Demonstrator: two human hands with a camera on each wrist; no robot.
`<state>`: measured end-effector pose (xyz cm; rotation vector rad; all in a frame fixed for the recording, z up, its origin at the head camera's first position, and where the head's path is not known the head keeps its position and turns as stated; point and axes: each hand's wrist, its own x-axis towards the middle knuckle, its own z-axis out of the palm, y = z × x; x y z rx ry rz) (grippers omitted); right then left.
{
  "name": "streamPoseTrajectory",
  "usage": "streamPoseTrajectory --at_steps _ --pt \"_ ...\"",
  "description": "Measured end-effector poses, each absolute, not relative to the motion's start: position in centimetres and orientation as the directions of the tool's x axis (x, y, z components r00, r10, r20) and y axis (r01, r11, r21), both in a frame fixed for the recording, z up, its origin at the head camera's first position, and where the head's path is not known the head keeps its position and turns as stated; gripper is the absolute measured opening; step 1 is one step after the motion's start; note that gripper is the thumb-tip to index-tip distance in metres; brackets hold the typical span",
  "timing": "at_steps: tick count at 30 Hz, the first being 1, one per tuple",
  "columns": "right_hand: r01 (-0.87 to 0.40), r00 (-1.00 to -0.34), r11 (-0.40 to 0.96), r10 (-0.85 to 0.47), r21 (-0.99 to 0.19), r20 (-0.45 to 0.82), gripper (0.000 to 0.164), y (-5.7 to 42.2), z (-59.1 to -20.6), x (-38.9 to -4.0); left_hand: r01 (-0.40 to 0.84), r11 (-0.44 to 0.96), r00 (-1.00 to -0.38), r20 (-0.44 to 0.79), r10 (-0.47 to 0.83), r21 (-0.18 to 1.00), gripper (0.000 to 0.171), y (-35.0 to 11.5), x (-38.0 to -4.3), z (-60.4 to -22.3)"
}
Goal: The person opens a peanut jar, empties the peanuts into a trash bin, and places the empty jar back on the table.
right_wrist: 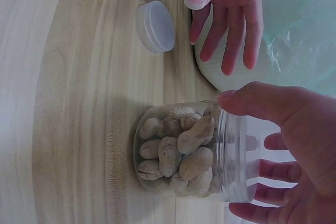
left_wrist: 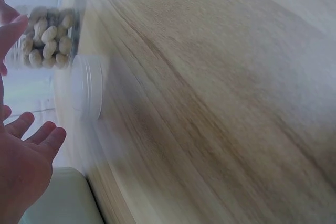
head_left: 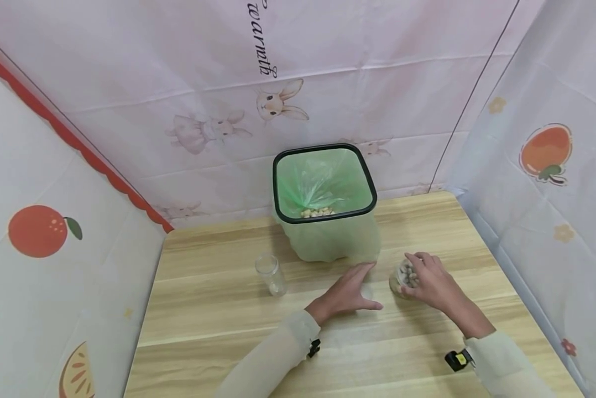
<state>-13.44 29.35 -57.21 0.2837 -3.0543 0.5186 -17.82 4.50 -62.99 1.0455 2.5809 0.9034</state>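
A clear jar of unshelled peanuts (right_wrist: 178, 153) stands lidless on the table at the right. My right hand (head_left: 429, 282) grips it from above at the rim, thumb on one side and fingers on the other, as the right wrist view shows. A white screw lid (right_wrist: 156, 27) lies on the table to the left of the jar. Over that lid, my left hand (head_left: 345, 290) is spread with thumb and fingers apart, holding nothing. In the left wrist view the lid (left_wrist: 87, 87) sits apart from the fingers.
Behind the hands stands a bin (head_left: 328, 237) with a black rim and a green liner, pale nuts (head_left: 318, 212) inside. An uncapped clear jar (head_left: 273, 276) is left of the left hand. Printed cloth walls (head_left: 218, 182) enclose the wooden table (head_left: 198, 309).
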Motion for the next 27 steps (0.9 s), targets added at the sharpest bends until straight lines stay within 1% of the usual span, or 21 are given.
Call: streamPoseTrajectory --at_steps 8,19,27 --pt "-0.206 -0.978 0.921 -0.195 -0.331 0.068 0.08 29.1 -56.4 -13.5 0.558 0.542 -0.712 0.027 0.702 0.629 0.108 4.9 -17.7 -62.6" --pt "-0.21 -0.978 0.901 -0.201 -0.38 0.063 0.079 28.1 -55.8 -13.6 0.548 0.54 -0.714 0.02 0.7 0.639 0.111 5.2 -17.6 -62.3" --pt "-0.228 -0.973 0.884 -0.218 -0.409 0.071 0.078 27.3 -55.2 -13.4 0.593 0.514 -0.695 0.072 0.715 0.619 0.116 5.2 -17.6 -62.7"
